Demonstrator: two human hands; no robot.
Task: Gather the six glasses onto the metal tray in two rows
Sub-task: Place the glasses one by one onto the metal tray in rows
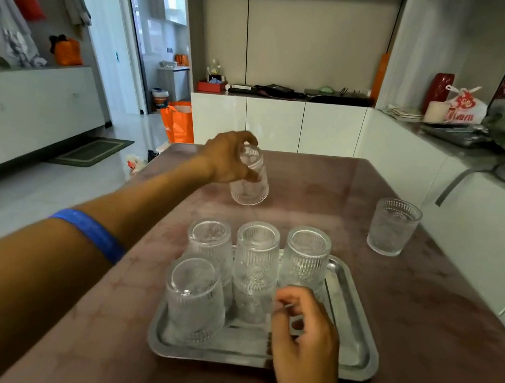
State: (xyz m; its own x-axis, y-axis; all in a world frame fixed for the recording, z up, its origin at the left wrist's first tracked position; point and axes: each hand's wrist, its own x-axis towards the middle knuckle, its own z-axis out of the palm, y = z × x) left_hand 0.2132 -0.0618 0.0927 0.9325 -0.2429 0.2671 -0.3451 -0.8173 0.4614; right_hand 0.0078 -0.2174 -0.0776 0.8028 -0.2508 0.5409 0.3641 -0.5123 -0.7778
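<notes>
step: fifth glass point(250, 178) in left hand point(228, 157) grip, closed round it | right hand point(302, 327) loosely curled, empty (over tray point(362, 352)) | next: set it near-row middle

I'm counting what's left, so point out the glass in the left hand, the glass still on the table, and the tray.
held glass point(250, 188): head view, ribbed side.
table glass point(392, 229): head view, side wall.
tray point(366, 343): head view, right rim.

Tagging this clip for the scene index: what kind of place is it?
Most likely a home dining room. A dining table holds a metal tray of glasses, white cabinets line the walls with household clutter on top, and shopping bags sit on the floor.
</notes>
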